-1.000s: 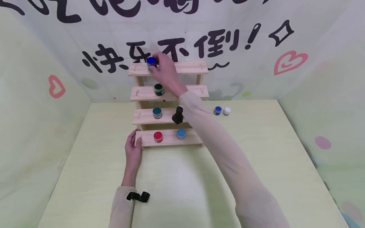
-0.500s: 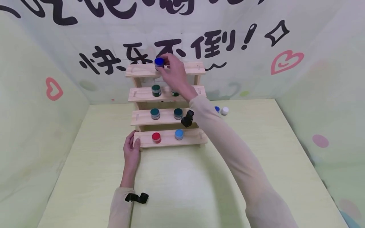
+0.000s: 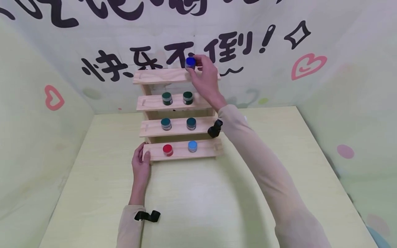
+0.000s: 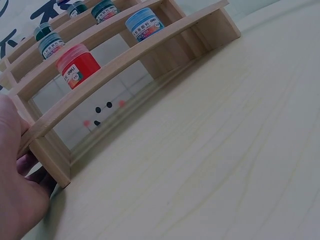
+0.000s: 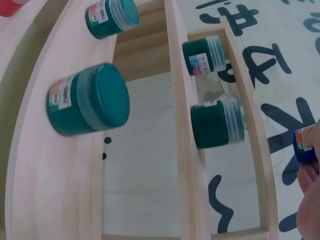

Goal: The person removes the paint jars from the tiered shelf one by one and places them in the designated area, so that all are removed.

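Observation:
My right hand (image 3: 205,76) pinches a paint jar with a dark blue lid (image 3: 190,63). It is held over the right half of the top tier of the stepped wooden rack (image 3: 161,75); the right wrist view shows the jar (image 5: 303,145) apart from the wood. My left hand (image 3: 141,164) grips the left end of the lowest tier, thumb on top; its other fingers are partly hidden. On that tier stand a red paint jar (image 4: 78,66) and a light blue paint jar (image 4: 144,24). Two teal paint jars (image 3: 191,123) and two dark green paint jars (image 3: 187,97) occupy the middle tiers.
The rack stands on a pale wooden table (image 3: 192,193), near the back wall. A printed cloth (image 3: 248,75) with large dark characters hangs behind it. Beside the right sleeve (image 3: 263,158) a small white bit (image 3: 246,118) barely shows; the sleeve covers what lies there.
My right hand has carried the dark blue jar rightward along the top tier and lifted it slightly. The sleeve now hides the jars on the table. My left hand keeps its grip.

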A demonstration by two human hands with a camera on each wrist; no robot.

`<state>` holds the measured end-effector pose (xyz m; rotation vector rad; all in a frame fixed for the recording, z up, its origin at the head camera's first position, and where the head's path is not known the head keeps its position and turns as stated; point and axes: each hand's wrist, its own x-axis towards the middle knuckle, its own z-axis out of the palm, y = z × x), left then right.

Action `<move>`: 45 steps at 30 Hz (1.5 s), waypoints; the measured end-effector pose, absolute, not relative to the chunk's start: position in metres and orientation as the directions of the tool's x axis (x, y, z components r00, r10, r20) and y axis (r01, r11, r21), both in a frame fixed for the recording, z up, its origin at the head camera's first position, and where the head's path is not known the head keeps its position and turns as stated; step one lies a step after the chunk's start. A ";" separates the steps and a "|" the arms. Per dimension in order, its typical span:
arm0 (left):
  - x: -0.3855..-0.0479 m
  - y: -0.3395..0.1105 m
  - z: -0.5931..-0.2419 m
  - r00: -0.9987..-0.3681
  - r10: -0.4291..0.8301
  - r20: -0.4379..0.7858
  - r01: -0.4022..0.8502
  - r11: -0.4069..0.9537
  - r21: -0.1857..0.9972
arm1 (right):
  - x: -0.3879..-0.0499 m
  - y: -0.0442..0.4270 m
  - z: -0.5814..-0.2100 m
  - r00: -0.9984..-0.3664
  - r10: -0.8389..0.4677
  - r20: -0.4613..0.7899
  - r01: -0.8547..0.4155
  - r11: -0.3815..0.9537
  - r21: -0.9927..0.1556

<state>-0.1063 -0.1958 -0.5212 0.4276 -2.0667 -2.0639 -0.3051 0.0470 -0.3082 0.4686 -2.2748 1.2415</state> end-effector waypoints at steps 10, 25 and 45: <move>-0.107 -0.196 -0.521 -0.943 -0.326 -0.069 -0.070 -0.010 0.998 | -0.307 0.069 -0.309 -0.774 0.017 0.633 -0.539 0.506 -0.673; -0.106 -0.196 -0.521 -0.941 -0.330 -0.075 -0.071 -0.024 0.997 | -0.311 0.105 -0.317 -0.752 0.120 0.648 -0.514 0.509 -0.691; -0.106 -0.197 -0.520 -0.945 -0.321 -0.067 -0.063 -0.023 0.998 | -0.313 0.149 -0.337 -0.775 0.246 0.582 -0.419 0.490 -0.764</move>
